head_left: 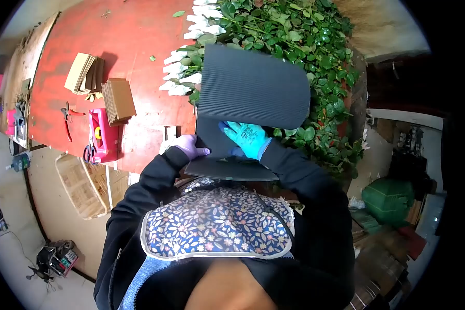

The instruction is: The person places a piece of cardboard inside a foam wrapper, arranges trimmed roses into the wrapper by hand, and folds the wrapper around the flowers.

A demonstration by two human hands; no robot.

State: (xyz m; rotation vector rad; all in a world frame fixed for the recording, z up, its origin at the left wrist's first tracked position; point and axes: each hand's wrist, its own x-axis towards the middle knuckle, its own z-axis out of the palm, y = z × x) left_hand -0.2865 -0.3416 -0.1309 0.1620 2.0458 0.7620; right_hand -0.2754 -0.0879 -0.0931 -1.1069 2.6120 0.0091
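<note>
Black ribbed sheet point(253, 85) | folded, at near edge of bench point(134, 31), partly over leafy stems point(328, 67) | L hand point(191, 147) pinching its L edge; R hand point(250, 139) on it, can't tell if gripping | prob. light, springy, creases easily; best held by side edges

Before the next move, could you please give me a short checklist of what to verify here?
1. Left hand at the left edge of the dark material: ok.
2. Right hand on the dark material, below the ridged panel: ok.
3. Ridged panel clear of the leafy stems: not ok, it overlaps them.
4. Scissors and red-handled pliers away from both hands: ok, they lie off to the left.
5. Leaves under the panel undamaged: cannot tell, hidden.
6. Ridged panel and lower panel one piece: cannot tell.
</note>
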